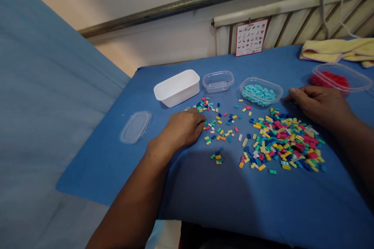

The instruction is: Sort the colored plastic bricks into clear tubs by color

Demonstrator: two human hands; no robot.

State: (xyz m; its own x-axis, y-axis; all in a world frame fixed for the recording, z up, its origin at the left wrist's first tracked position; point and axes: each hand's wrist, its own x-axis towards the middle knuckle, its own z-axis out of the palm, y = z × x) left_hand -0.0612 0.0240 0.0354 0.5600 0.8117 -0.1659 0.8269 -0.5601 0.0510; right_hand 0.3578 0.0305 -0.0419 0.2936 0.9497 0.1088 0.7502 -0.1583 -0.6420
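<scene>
A spread of small plastic bricks in several colours (280,140) lies on a blue cloth (222,198). My left hand (182,128) rests on the cloth at the left edge of the scattered bricks, fingers curled under; what they hold, if anything, is hidden. My right hand (317,103) lies palm down at the far right of the pile, fingers bent toward a clear tub of turquoise bricks (261,92). A clear tub of red bricks (340,78) stands behind my right hand.
A white rectangular tub (177,87) and an empty clear tub (218,81) stand behind the bricks. A clear lid (136,126) lies at the left. A yellow towel (336,49) lies at the back right; a printed card (251,37) leans on the wall.
</scene>
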